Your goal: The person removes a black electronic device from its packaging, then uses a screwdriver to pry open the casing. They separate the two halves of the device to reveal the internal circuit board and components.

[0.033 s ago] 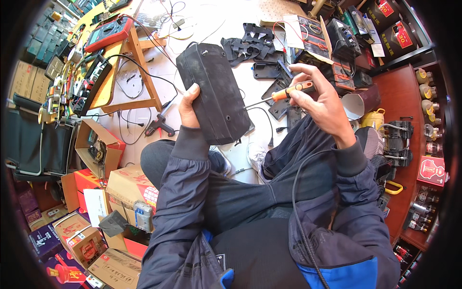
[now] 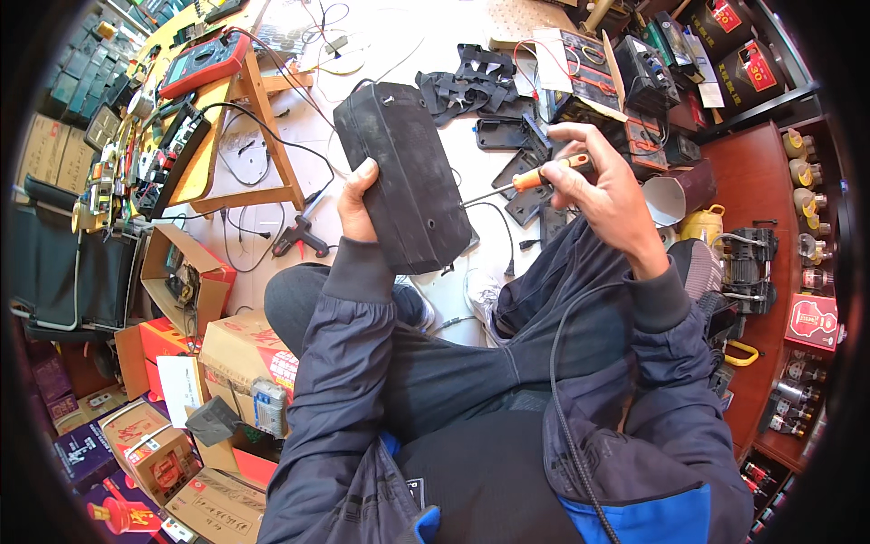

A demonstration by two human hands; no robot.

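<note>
A long black box [image 2: 412, 177] with bevelled edges is held up, tilted, over the floor ahead of my legs. My left hand [image 2: 358, 205] grips its left side, the thumb pressed on the face and the other fingers hidden behind it. In my right hand [image 2: 609, 198] is a screwdriver [image 2: 533, 178] with an orange handle and a thin metal shaft. Thumb and fingers close on the handle. The shaft points left, and its tip meets the box's right edge near a corner. Whether a screw sits under the tip is too small to tell.
A red multimeter [image 2: 205, 63] lies on a yellow wooden bench at the far left. Black straps [image 2: 467, 82] and black plastic parts lie on the pale floor. A hot glue gun [image 2: 301, 238] rests left of the box. Cardboard boxes [image 2: 240, 354] crowd the near left.
The fingers of my right hand have shifted round the screwdriver handle. The box has moved very slightly; the tip remains at its right edge.
</note>
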